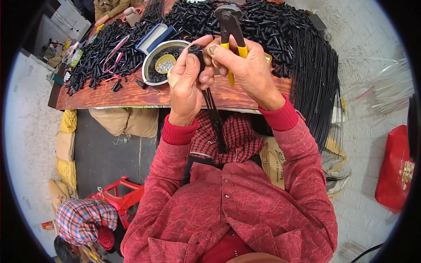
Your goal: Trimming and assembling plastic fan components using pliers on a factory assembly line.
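My left hand (183, 90) is closed around a black tubular piece (196, 49) with a round top, held up above the table's near edge. Several thin black rods (215, 118) hang from below it toward my lap. In my right hand (254, 72) is a pair of pliers (230, 27) with yellow handles, its dark head pointing away from me. The right thumb and fingertips meet the left fingers beside the black piece; any small part pinched there is hidden. Just left of my hands stands a metal bowl (147, 72) of small black parts, with a yellow dish (158, 61) of tiny silvery pieces inside.
Black tubular pieces (263, 33) cover much of the red-brown table (127, 100). Long black rods (311, 83) overhang its right end. A blue box (154, 39) lies behind the bowl. Lower left are a red stool (127, 197) and a person in checked clothing (83, 221).
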A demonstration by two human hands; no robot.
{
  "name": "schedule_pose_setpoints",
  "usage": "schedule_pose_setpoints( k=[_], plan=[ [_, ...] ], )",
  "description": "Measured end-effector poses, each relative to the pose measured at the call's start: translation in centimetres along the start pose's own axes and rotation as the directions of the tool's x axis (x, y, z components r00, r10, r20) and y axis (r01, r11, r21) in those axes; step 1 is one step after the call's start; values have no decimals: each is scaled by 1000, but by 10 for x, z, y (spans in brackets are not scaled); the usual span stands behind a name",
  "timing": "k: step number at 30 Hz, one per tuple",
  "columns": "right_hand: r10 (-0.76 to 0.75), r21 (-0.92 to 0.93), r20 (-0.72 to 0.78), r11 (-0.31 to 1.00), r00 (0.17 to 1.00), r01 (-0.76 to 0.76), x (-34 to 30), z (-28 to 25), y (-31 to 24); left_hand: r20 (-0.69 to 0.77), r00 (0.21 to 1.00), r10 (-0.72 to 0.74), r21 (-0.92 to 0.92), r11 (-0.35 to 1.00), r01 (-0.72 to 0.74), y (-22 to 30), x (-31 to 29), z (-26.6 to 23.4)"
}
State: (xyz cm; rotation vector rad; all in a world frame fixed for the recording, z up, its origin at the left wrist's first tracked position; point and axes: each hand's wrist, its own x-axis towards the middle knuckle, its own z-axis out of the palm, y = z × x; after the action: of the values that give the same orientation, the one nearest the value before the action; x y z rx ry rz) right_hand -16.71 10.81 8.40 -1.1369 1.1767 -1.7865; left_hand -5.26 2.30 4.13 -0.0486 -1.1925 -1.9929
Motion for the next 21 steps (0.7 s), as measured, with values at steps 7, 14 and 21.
schedule_pose_setpoints(
  k=[7,14,21],
  plan=[
    [-2,63,10,998,1000,1,-2,0,5,-33,999,20,36,999,-19,-1,-3,5],
    [0,-20,7,1000,1000,1,5,-4,11,-5,1000,31,26,999,-30,-3,1,-3],
    [36,49,16,998,999,-37,3,-1,4,-19,999,26,-3,1000,-26,-5,1,-2]
  ],
)
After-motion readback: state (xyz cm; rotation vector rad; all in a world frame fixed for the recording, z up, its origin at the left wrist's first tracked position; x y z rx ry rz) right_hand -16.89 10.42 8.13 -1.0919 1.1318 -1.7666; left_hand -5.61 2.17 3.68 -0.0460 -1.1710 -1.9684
